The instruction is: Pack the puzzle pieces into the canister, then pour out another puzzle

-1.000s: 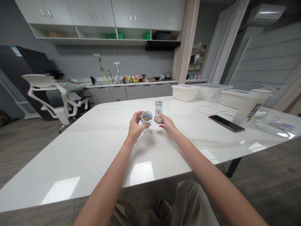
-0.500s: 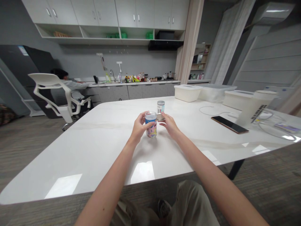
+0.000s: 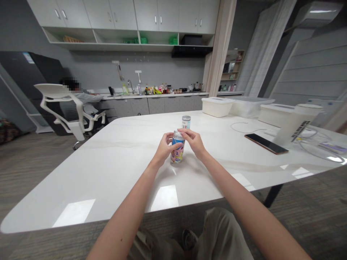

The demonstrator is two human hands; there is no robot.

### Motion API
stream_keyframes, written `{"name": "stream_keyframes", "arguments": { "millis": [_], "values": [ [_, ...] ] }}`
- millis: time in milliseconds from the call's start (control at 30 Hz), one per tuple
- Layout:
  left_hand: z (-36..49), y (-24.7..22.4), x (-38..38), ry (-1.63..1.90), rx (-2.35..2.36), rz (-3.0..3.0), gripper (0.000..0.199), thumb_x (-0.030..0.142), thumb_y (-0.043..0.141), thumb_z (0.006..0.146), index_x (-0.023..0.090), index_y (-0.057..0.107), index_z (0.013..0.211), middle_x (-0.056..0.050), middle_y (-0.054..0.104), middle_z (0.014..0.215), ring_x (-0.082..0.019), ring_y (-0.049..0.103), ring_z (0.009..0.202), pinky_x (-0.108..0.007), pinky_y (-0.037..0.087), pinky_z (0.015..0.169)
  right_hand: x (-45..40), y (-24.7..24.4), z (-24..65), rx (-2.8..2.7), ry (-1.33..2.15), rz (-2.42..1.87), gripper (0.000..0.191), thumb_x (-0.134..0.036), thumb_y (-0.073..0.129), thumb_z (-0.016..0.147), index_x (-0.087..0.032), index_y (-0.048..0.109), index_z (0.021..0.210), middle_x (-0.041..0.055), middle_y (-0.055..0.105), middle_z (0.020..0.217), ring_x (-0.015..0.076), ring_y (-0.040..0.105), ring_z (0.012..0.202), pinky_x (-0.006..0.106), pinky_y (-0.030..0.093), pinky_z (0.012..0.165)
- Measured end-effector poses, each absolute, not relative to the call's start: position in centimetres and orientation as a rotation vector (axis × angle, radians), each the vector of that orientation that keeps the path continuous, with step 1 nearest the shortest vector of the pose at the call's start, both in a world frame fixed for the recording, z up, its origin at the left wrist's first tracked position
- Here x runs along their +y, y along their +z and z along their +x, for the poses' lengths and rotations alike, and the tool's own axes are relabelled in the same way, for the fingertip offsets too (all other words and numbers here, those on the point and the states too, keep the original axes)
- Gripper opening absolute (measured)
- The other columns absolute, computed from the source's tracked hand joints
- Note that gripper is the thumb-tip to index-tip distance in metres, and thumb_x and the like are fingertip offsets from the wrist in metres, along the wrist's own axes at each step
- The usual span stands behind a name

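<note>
A clear jar [image 3: 177, 154] with a colourful blue, pink and yellow wrap stands on the white table. My left hand [image 3: 164, 147] is closed round its left side, thumb across the front. At the jar's mouth, my right hand [image 3: 193, 141] has its fingers bent over a silvery lid [image 3: 178, 133], largely covered by the fingertips. Whether the lid sits flat on the rim I cannot tell. Just behind stands a second jar [image 3: 186, 122] with a grey top and pale label, its lower part hidden by my right hand.
A black phone [image 3: 265, 143] and a white tumbler [image 3: 295, 124] stand to the right among white cables [image 3: 246, 128]. Lidded plastic boxes [image 3: 217, 107] line the far right edge. Beyond the table's left side, a person [image 3: 84, 101] sits in a white chair [image 3: 55, 94].
My right hand has brought the lid left from beside the jar onto its mouth. The wrapped jar has shifted slightly right and nearer, still in my left hand.
</note>
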State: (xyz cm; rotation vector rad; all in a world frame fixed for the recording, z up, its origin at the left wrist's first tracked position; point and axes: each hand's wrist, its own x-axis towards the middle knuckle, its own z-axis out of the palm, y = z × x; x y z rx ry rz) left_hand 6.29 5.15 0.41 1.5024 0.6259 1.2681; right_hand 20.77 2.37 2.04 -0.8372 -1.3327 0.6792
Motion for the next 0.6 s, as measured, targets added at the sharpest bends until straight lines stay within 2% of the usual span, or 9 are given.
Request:
{"name": "stream_keyframes", "arguments": {
  "millis": [233, 467, 600],
  "values": [
    [6.22, 0.28, 5.27, 1.277, 0.640, 1.448, 0.062, 0.025, 0.085, 0.055, 0.020, 0.049, 0.105, -0.007, 0.060, 0.112, -0.023, 0.061, 0.102, -0.040, 0.046, 0.092, 2.18, 1.80, 20.64, -1.373, 0.650, -0.817, 0.030, -0.050, 0.067, 0.077, -0.024, 0.076, 0.090, 0.0055, 0.071, 0.110, 0.0243, 0.062, 0.109, 0.040, 0.045, 0.101],
    [5.85, 0.18, 5.35, 1.196, 0.618, 1.422, 0.068, 0.033, 0.085, 0.057, 0.022, 0.047, 0.112, -0.009, 0.057, 0.118, -0.025, 0.058, 0.109, -0.042, 0.046, 0.093, 1.83, 1.84, 20.73, -1.469, 0.624, -0.765, 0.023, -0.042, 0.065, 0.081, -0.026, 0.076, 0.092, 0.0050, 0.070, 0.116, 0.0239, 0.058, 0.117, 0.041, 0.040, 0.106],
    [5.83, 0.03, 5.48, 1.200, 0.605, 1.444, 0.067, 0.036, 0.085, 0.058, 0.022, 0.048, 0.112, -0.009, 0.058, 0.118, -0.025, 0.058, 0.109, -0.041, 0.046, 0.093, 1.84, 1.84, 20.59, -1.457, 0.643, -0.787, 0.024, -0.045, 0.066, 0.079, -0.027, 0.076, 0.091, 0.0052, 0.069, 0.116, 0.0240, 0.056, 0.118, 0.040, 0.041, 0.104]
  ]
}}
